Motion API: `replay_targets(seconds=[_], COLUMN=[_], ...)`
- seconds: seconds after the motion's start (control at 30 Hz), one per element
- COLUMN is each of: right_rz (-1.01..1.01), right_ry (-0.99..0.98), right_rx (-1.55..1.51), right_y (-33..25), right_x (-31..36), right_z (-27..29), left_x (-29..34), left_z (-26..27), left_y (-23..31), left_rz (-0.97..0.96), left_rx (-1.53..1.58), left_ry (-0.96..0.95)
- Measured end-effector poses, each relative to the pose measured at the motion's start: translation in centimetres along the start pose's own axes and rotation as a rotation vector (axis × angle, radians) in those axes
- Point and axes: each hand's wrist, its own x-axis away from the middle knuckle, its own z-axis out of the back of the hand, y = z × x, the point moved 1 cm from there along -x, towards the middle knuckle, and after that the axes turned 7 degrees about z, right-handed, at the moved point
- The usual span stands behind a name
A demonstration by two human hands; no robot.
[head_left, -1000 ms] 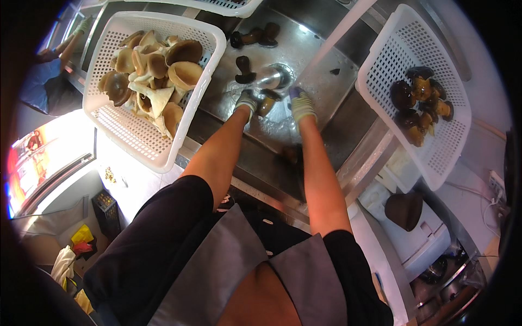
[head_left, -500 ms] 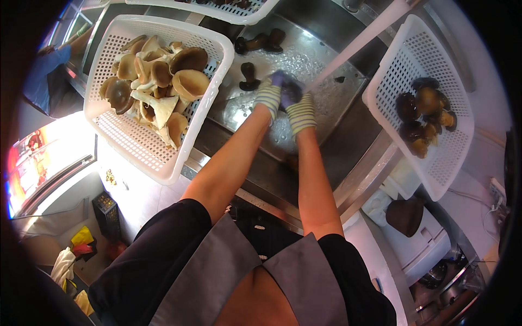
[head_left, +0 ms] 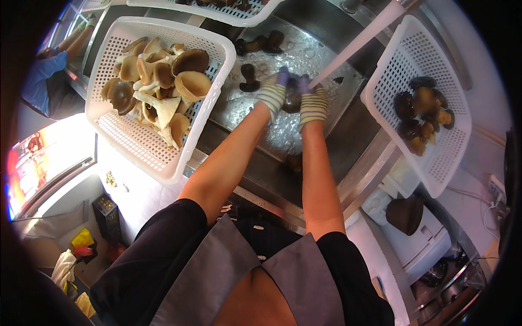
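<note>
Both my hands wear striped yellow-green gloves with purple fingertips. Between them is a dark brown mushroom [head_left: 292, 101], with my left hand [head_left: 273, 91] closed on its left side and my right hand [head_left: 313, 104] on its right. A stream of water [head_left: 353, 48] slants down from the upper right onto my right fingers. Below them lies the wet metal sink [head_left: 348, 103], where water splashes. Another dark mushroom [head_left: 249, 77] rests in the sink just left of my left hand, and a few more dark mushrooms [head_left: 261, 43] lie farther back.
A white perforated basket [head_left: 152, 161] of pale brown mushrooms stands on the left. On the right, a similar basket [head_left: 451, 157] holds several wet dark mushrooms. Part of a third basket [head_left: 239, 20] shows at the far edge. Another person's blue sleeve [head_left: 46, 76] appears far left.
My hands have moved slightly apart, my right one shifting right, and the mushroom between them now shows more plainly. The other person's arm at far left has moved up.
</note>
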Motion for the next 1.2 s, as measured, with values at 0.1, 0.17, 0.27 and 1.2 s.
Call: replay_targets(seconds=[0.1,0.17,0.27,1.2], right_rz=[-0.072,-0.031,0.014,0.058], right_ry=[0.145,0.202,-0.127,-0.268], right_rx=[-0.278,-0.274,-0.102,0.014], right_y=[0.1,-0.2,-0.6,-1.9], right_x=[0.4,0.9,1.0,-2.0], right_z=[0.7,1.3,1.7,1.2], left_x=[0.3,1.3,3.1,2.2], left_z=[0.0,0.4,1.2,2.6], left_y=[0.0,0.1,-0.1,1.7], left_rz=[-0.019,-0.089,0.201,-0.07], left_rx=[0.359,0.204,0.351,0.315], left_ry=[-0.081,-0.284,-0.573,-0.174])
